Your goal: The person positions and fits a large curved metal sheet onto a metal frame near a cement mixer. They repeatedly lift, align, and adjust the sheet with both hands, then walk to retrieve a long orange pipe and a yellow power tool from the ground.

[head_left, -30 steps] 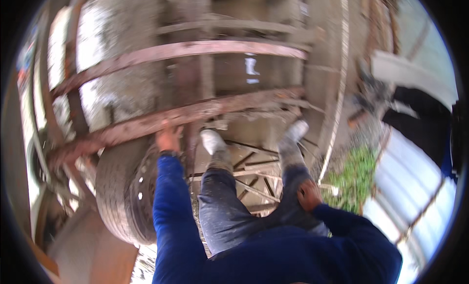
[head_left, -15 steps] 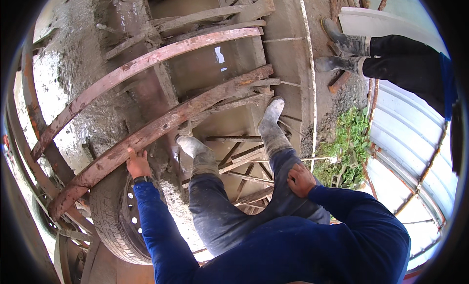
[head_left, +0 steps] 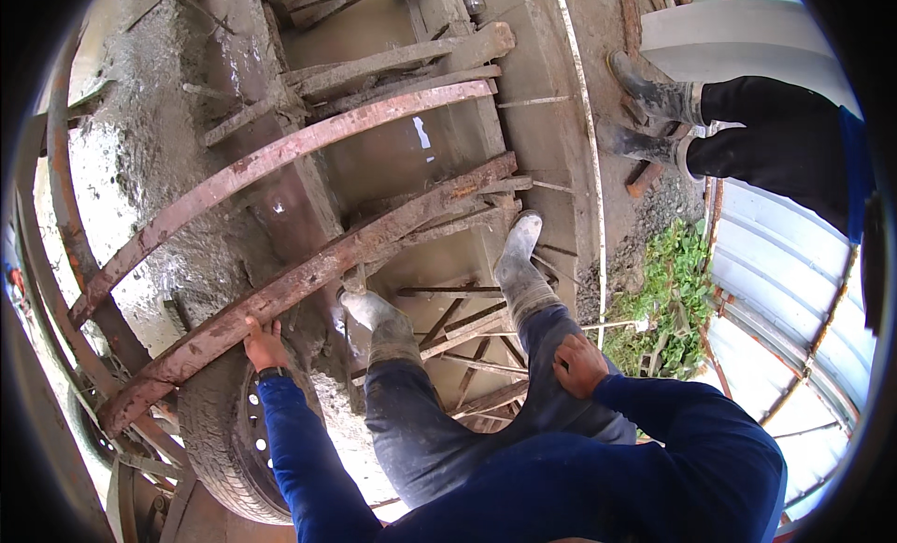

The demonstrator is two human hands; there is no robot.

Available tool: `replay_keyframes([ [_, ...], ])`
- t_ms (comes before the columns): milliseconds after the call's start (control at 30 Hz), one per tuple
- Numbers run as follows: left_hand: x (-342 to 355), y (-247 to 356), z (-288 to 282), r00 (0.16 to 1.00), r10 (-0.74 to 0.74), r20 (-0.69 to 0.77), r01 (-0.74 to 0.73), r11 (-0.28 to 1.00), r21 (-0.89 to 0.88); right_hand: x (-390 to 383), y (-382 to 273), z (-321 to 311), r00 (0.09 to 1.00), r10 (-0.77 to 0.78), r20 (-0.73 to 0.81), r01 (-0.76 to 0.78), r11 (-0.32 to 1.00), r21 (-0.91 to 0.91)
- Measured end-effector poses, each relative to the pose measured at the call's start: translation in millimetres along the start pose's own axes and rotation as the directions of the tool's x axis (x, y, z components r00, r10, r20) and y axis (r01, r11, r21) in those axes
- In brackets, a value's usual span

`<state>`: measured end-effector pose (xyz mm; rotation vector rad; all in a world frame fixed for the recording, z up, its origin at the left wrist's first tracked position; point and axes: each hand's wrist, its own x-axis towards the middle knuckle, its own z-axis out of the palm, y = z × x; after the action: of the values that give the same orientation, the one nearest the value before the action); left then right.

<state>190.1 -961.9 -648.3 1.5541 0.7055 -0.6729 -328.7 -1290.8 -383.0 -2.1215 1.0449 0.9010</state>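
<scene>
Kept the left hand (head_left: 267, 345) at the lower edge of the reddish beam (head_left: 308, 279), as half a second earlier, with fingertips against it; could not tell whether clasping or merely resting. Left the right hand (head_left: 579, 364) on the right thigh (head_left: 542, 351), with fingers loosely curled; could not tell whether pinching cloth. Had the beam slanting just beyond the tire (head_left: 210, 431) and gray boots (head_left: 374, 311), slightly lower in view than before, likewise the co-worker's boots (head_left: 647, 145).
</scene>
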Motion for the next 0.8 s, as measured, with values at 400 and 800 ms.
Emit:
replay_keyframes([
  [400,-18,0,24,0.981,-0.182,-0.073,0.193,0.963,0.188,-11,24,-12,0.999,-0.012,-0.04,0.014,0.998,0.068],
  [800,-99,5,19,0.974,-0.046,-0.22,0.117,0.941,0.319,-17,46,-24,0.985,-0.143,-0.093,0.152,0.983,0.107],
])
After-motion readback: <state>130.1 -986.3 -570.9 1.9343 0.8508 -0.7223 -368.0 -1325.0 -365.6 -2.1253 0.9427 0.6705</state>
